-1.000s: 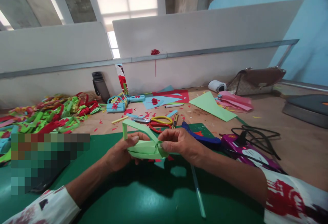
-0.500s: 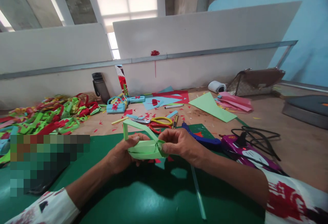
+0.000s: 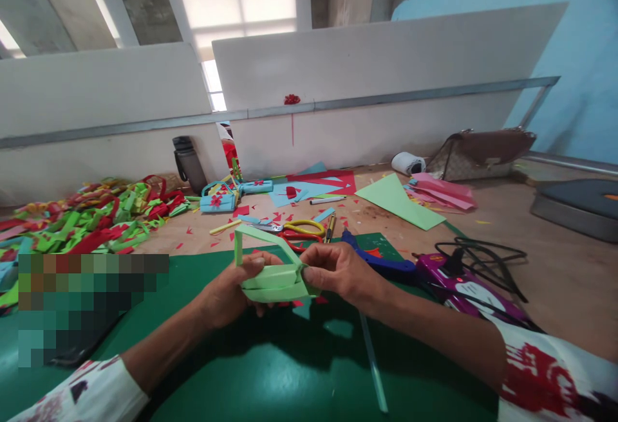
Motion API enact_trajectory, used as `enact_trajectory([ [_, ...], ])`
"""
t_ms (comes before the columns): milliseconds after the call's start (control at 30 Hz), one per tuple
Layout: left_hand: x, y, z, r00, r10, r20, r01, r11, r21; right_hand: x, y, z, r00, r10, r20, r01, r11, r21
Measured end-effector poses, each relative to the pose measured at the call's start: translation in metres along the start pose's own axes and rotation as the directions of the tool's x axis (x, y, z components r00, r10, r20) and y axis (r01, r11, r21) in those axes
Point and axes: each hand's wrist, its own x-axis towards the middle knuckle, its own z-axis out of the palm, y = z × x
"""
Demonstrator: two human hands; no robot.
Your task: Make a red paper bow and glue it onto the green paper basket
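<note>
Brown counter (image 3: 555, 274), green mat (image 3: 217, 386) on top. Forearms angle inward from lower corners, hands meeting above mat. Between them, light-green folded paper piece (image 3: 275, 284). Left hand (image 3: 234, 287) curled round its left end, thumb uppermost; right hand (image 3: 345, 274) pinches right end, fingers bent. Step in hand: probably pressing handle strip (image 3: 263, 234) to side; next move seems to call for firm pinch, left bracing.

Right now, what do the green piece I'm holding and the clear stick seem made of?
Green piece: matte paper or thin card, judging by its flat folded strips. Clear stick: likely glossy plastic or hot-melt glue, since it looks translucent and catches light.
</note>
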Motion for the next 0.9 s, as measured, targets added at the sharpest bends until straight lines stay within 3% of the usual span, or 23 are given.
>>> enact_trajectory([
  [400,0.001,-0.003,-0.006,0.997,-0.002,-0.078,-0.012,0.984,-0.176,0.005,0.009,-0.006,0.998,0.059,-0.009,-0.057,0.984,0.171],
  [900,0.001,-0.003,0.000,0.994,0.021,-0.107,-0.040,0.985,-0.170,0.003,0.007,-0.004,0.999,-0.002,-0.050,0.010,0.986,0.168],
])
